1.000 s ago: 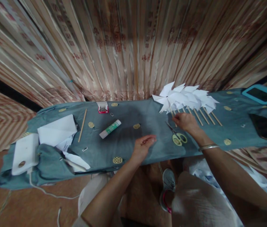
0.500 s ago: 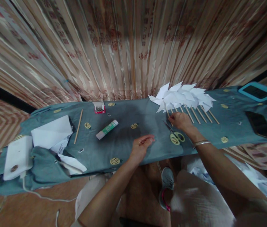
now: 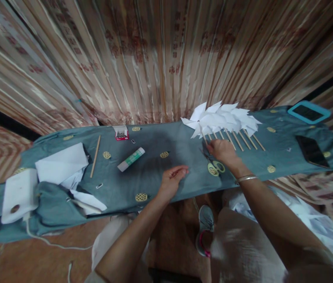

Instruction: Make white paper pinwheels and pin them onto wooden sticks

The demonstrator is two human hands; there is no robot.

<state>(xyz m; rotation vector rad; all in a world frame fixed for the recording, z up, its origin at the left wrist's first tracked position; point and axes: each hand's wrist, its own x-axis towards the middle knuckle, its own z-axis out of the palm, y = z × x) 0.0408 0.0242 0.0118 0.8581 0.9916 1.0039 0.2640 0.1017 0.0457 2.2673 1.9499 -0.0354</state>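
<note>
Several white paper pinwheels [image 3: 225,120] on wooden sticks lie overlapping in a row at the back of the cloth. My right hand [image 3: 222,150] has its fingers closed on the lower stick of the leftmost pinwheel [image 3: 198,122]. Just below that hand lie scissors with yellow-green handles [image 3: 216,168]. My left hand [image 3: 172,180] hovers over the front of the cloth, fingers curled together with nothing visible in them. A glue stick [image 3: 131,159] with a green label lies to its left.
On the left are a loose wooden stick [image 3: 95,156], folded white paper [image 3: 63,161] and a white power device [image 3: 19,196] with a cable. A small red box [image 3: 121,133] sits farther back. A phone [image 3: 310,150] and a blue-framed tablet [image 3: 309,112] lie right.
The whole view has shifted slightly, so everything sits a little farther left. My right hand stays at the leftmost pinwheel's stick, and my left hand keeps its curled pose.
</note>
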